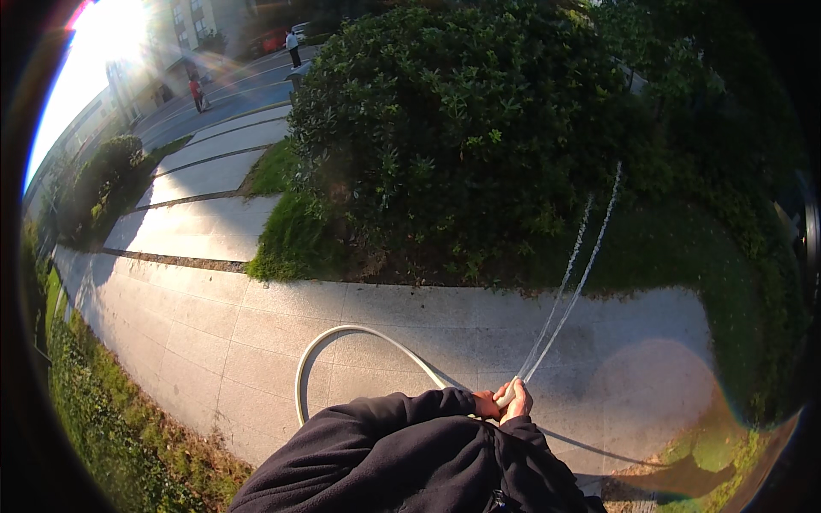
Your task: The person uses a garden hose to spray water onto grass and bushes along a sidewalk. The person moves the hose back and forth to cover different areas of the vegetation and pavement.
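Observation:
A pale garden hose (pixel 362 328) loops over the pavement on the left and comes up to my hands. My left hand (pixel 487 405) is wrapped around it, close behind its end. My right hand (pixel 520 404) grips the hose beside the left, with the thumb up at the mouth. Two thin streams of water (pixel 573 298) leave the hose end and arc forward to the right, towards the dark foot of the shrubs (pixel 462 154). Part of the hose near my left wrist is hidden by my sleeve.
Stone slabs (pixel 276 340) form the path in front of me, with grass (pixel 648 250) along its far right side. A low hedge (pixel 109 410) borders the near left. Stepped slabs (pixel 205 173) lead to a road (pixel 237 83), where people (pixel 293 49) are standing.

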`<state>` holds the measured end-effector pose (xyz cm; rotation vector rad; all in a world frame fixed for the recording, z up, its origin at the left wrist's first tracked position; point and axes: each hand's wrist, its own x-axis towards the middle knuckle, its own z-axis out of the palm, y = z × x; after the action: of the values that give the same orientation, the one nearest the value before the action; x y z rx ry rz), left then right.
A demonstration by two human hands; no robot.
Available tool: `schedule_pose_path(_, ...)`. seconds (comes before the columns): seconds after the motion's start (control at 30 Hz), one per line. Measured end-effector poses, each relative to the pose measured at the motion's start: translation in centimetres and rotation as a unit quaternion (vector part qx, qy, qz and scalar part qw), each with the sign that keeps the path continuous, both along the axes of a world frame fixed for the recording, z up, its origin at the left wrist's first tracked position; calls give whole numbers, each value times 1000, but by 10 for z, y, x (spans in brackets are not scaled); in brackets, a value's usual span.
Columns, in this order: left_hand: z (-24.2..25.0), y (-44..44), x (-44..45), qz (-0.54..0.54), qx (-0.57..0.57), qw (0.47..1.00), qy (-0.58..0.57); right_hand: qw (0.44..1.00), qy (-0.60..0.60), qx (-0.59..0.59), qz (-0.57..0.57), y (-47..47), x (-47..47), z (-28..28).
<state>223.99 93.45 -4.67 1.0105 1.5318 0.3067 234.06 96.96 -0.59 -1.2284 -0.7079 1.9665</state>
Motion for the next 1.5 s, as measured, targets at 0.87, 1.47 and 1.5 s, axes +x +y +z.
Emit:
schedule_pose_path(0.87, 23, 2, -2, -59, -13, 998, 23, 999, -16, 50, 5, 3, 2, -11)
schedule_pose_path(1.47, 66, -9, -8, -23, -10, 1000, 3, 995, -19, 67, 76, 1, -5, -4)
schedule_pose_path(1.5, 67, -10, -8, -24, -9, 1000, 7, 995, -31, 47, 80, 1, -5, 0)
